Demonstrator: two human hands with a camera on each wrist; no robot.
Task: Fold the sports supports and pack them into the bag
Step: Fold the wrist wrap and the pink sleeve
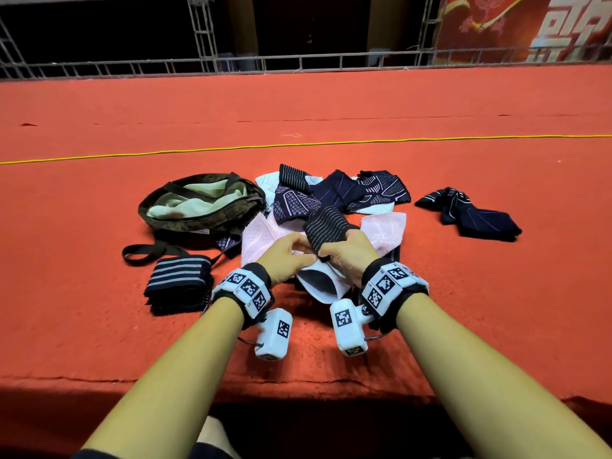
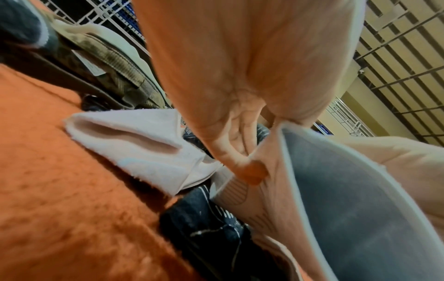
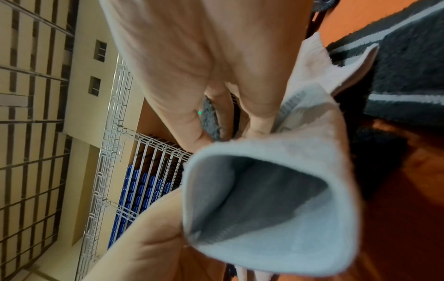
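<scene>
Midway, then: folding was in hand, nothing visibly packed yet.
Nearest, the left hand [image 1: 287, 257] pinched the edge of a white sleeve support [image 1: 320, 283] with curled fingers [image 2: 250, 171], while the right hand [image 1: 344, 254] gripped a black striped support [image 1: 326, 228] above it, fingers [image 3: 260, 121] curled. To the near left lay a folded striped wrap [image 1: 180, 283]. Beyond the hands sat pink supports [image 1: 385, 233] and a dark patterned pile [image 1: 337, 190]; the open bag [image 1: 198, 202] waited at far left. Judging by this, the next move called for doubling the held piece flat, then carrying it left into the bag.
</scene>
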